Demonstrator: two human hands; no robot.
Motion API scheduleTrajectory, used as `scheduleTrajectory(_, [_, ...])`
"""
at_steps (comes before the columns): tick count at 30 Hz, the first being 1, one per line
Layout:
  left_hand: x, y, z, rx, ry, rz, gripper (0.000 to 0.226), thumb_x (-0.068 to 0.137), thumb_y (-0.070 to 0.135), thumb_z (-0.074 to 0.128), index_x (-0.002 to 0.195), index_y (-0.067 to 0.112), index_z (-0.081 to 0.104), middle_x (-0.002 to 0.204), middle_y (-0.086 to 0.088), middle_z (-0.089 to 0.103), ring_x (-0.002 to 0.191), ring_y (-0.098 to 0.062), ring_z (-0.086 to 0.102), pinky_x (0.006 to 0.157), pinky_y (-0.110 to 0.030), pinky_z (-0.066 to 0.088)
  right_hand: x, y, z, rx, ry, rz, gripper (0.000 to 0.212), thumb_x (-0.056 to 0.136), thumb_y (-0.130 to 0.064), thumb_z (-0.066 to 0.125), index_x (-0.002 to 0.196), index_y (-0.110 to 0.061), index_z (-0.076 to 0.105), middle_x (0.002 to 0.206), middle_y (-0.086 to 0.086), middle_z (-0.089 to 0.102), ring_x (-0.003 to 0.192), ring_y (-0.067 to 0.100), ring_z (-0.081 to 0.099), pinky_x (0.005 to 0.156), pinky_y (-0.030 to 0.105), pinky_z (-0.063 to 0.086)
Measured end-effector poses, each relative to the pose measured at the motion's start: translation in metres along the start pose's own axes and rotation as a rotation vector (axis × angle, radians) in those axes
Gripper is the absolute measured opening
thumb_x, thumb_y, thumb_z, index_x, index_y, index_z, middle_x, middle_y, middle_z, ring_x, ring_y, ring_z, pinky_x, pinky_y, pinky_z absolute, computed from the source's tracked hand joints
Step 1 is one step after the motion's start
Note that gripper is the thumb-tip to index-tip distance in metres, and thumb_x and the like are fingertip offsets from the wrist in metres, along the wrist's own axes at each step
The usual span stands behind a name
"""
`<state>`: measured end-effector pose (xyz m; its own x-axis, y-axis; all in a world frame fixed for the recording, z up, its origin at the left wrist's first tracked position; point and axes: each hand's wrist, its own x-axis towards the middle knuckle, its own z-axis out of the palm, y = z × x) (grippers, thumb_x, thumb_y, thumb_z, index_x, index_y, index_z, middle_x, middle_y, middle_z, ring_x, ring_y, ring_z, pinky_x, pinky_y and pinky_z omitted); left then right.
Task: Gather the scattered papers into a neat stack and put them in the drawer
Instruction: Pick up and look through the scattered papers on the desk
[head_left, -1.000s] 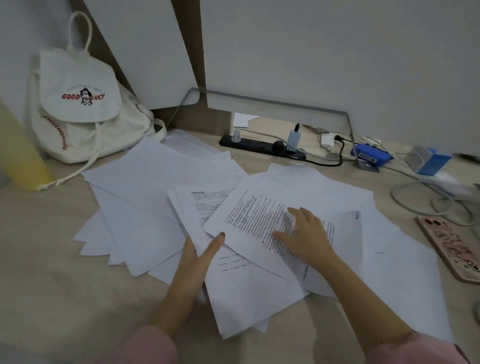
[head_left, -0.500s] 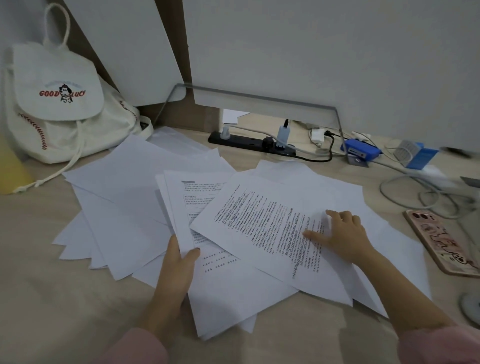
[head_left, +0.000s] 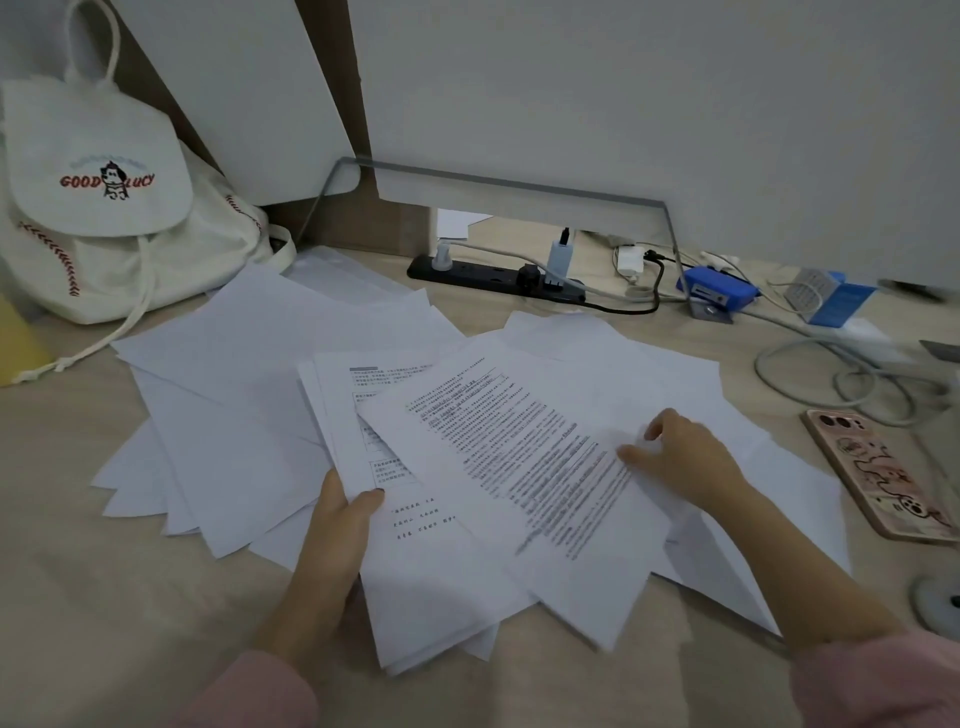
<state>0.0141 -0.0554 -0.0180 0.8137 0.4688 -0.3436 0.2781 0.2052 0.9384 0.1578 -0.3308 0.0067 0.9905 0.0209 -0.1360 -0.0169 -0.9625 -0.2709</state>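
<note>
Many white papers (head_left: 249, 395) lie fanned across the beige desk (head_left: 78, 597). In the middle, a few printed sheets (head_left: 431, 561) overlap, and a top printed sheet (head_left: 519, 457) lies slanted over them. My left hand (head_left: 337, 525) grips the left edge of the printed sheets, thumb on top. My right hand (head_left: 680, 457) presses on the right part of the top sheet, fingers curled at a paper edge. More blank sheets (head_left: 800, 499) spread under and beyond my right hand. No drawer is in view.
A white drawstring backpack (head_left: 98, 208) leans at the back left beside a yellow object (head_left: 15, 343). A black power strip (head_left: 493, 275), a blue stapler (head_left: 719, 293), cables (head_left: 831, 374) and a pink-cased phone (head_left: 878, 473) sit at the back and right.
My right hand has slid to the right across the top printed sheet. My left hand has closed its thumb onto the edge of the printed sheets.
</note>
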Motion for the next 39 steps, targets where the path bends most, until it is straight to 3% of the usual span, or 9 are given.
scheduleTrajectory(3, [0.001,0.001,0.001,-0.025,-0.003,-0.002,0.038,0.093,0.006,0.046,0.131,0.011,0.045,0.124,-0.01,0.058,0.11,-0.03,0.057,0.095,-0.047,0.045,-0.006,-0.006,0.002,0.322,-0.04,0.037,0.02,0.091,-0.022,0.054,0.106,-0.009,0.053,0.079,0.0,0.053,0.068,0.014,0.048,0.056,0.024,0.037])
scheduleTrajectory(8, [0.0,0.002,0.004,-0.057,0.005,0.015,0.044,0.092,0.037,0.049,0.132,0.019,0.044,0.122,-0.001,0.058,0.112,-0.025,0.056,0.099,-0.045,0.043,-0.037,-0.031,0.019,0.572,-0.014,-0.039,0.024,0.095,-0.019,0.048,0.117,-0.015,0.056,0.085,-0.002,0.051,0.071,0.005,0.046,0.056,0.009,0.032])
scheduleTrajectory(12, [-0.002,0.002,0.005,0.035,0.038,0.074,0.038,0.09,0.018,0.056,0.127,0.011,0.047,0.116,-0.003,0.06,0.106,-0.025,0.058,0.08,-0.033,0.046,-0.06,-0.054,0.042,0.684,-0.012,-0.059,0.024,0.096,-0.01,0.044,0.118,-0.014,0.051,0.078,-0.009,0.048,0.065,0.002,0.045,0.05,0.004,0.037])
scheduleTrajectory(19, [-0.005,0.009,-0.007,0.11,0.129,0.164,0.034,0.092,0.006,0.05,0.125,0.011,0.044,0.108,0.0,0.051,0.097,-0.018,0.049,0.082,-0.031,0.036,-0.067,-0.063,0.047,0.668,-0.153,-0.147,0.034,0.092,-0.005,0.047,0.123,-0.019,0.046,0.085,-0.005,0.05,0.07,0.01,0.05,0.057,0.015,0.043])
scheduleTrajectory(24, [0.005,0.025,-0.04,0.185,0.205,0.235,0.042,0.092,0.007,0.049,0.132,0.009,0.04,0.117,-0.001,0.048,0.104,-0.017,0.045,0.088,-0.032,0.035,-0.062,-0.054,0.035,0.317,-0.024,-0.337,0.053,0.087,-0.029,0.062,0.135,-0.019,0.041,0.135,0.004,0.043,0.114,0.019,0.047,0.096,0.025,0.039])
scheduleTrajectory(28, [0.014,0.027,-0.067,0.275,0.27,0.215,0.042,0.092,0.005,0.047,0.133,0.006,0.039,0.132,-0.015,0.049,0.118,-0.032,0.047,0.087,-0.035,0.032,-0.066,-0.048,0.037,-0.109,-0.084,-0.444,0.081,0.079,-0.066,0.045,0.144,-0.02,0.028,0.153,0.003,0.024,0.138,0.022,0.026,0.11,0.029,0.026])
scheduleTrajectory(31, [0.016,0.027,-0.077,0.303,0.307,0.196,0.04,0.092,0.006,0.046,0.132,0.006,0.04,0.133,-0.018,0.049,0.119,-0.034,0.047,0.085,-0.034,0.032,-0.068,-0.043,0.04,-0.128,0.107,-0.537,0.047,0.085,-0.044,0.057,0.12,-0.013,0.056,0.123,0.005,0.058,0.107,0.026,0.06,0.073,0.033,0.051])
scheduleTrajectory(33, [0.017,0.026,-0.082,0.297,0.318,0.189,0.04,0.092,0.005,0.046,0.132,0.005,0.04,0.133,-0.018,0.049,0.119,-0.034,0.047,0.085,-0.033,0.031,-0.067,-0.04,0.045,-0.124,0.182,-0.586,0.03,0.071,-0.027,0.065,0.095,-0.01,0.065,0.091,0.005,0.068,0.071,0.024,0.068,0.043,0.024,0.045])
scheduleTrajectory(39, [0.013,0.025,-0.089,0.277,0.342,0.183,0.04,0.092,0.005,0.047,0.132,0.005,0.041,0.132,-0.018,0.049,0.118,-0.033,0.047,0.085,-0.034,0.032,-0.055,-0.037,0.031,0.163,0.206,-0.345,0.024,0.094,-0.006,0.045,0.109,-0.01,0.064,0.088,0.006,0.068,0.077,0.023,0.063,0.062,0.025,0.043])
